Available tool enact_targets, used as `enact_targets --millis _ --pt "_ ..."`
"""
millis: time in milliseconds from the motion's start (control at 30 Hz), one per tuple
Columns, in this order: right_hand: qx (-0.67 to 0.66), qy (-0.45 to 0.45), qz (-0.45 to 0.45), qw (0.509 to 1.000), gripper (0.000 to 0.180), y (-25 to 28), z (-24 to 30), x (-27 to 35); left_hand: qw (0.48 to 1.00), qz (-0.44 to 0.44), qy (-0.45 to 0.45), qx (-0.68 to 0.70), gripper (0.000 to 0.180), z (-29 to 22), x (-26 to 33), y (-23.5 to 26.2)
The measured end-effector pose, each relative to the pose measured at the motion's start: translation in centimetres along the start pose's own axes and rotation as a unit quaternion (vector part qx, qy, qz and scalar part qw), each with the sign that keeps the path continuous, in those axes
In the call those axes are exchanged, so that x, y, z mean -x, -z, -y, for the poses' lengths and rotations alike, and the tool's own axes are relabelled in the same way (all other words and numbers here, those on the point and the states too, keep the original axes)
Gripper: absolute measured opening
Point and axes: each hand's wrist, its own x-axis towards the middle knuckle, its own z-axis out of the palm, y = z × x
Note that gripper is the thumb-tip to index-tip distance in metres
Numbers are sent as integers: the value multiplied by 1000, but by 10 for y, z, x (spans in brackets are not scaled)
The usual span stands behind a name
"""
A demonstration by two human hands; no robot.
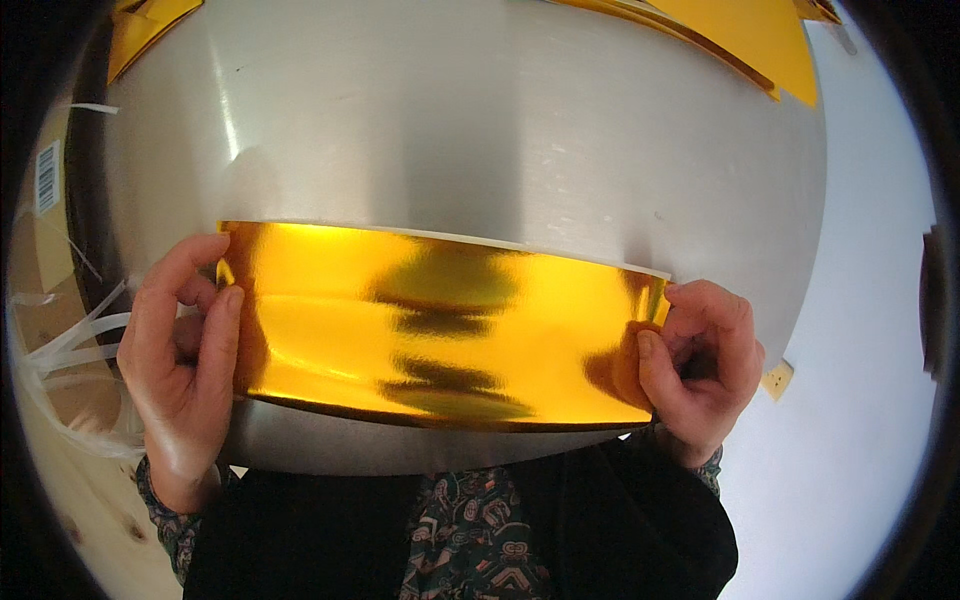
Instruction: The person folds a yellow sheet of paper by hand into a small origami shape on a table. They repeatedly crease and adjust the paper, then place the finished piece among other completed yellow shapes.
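Metal surface (320, 120) underneath, fingers of left hand (180, 385) and right hand (715, 375) pinching gold sheet (320, 340) by both ends; looks like holding step, next move likely needs both in sync.

Barcode label (46, 178) above white strips (90, 328).

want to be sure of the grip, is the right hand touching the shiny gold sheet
Touching. The head view shows the right hand pinching the gold sheet at its right end, the thumb overlapping its face.
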Motion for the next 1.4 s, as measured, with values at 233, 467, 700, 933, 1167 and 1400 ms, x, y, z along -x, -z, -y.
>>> enact_targets --millis 233,467,700,933,1167,1400 --pt "-28 -34 -13 999 35 1 3 -6 1000 -17 21 1 38 3 0 -8" --pt "-37 -71 -9 997 30 -1 8 -7 999 -16 30 5 37 5 3 -6" --pt "-12 -53 12 998 29 0 6 -9 999 -3 39 35 35 6 3 -5" --pt "-29 -77 0 997 28 -4 7 -9 999 -11 38 26 35 11 6 -5" --pt "-11 -124 -11 992 29 -4 10 -5 997 -1 63 41 36 2 0 -5" --pt "-35 -184 -71 980 28 -12 19 2 1000 20 -5 10 39 -4 -5 4"
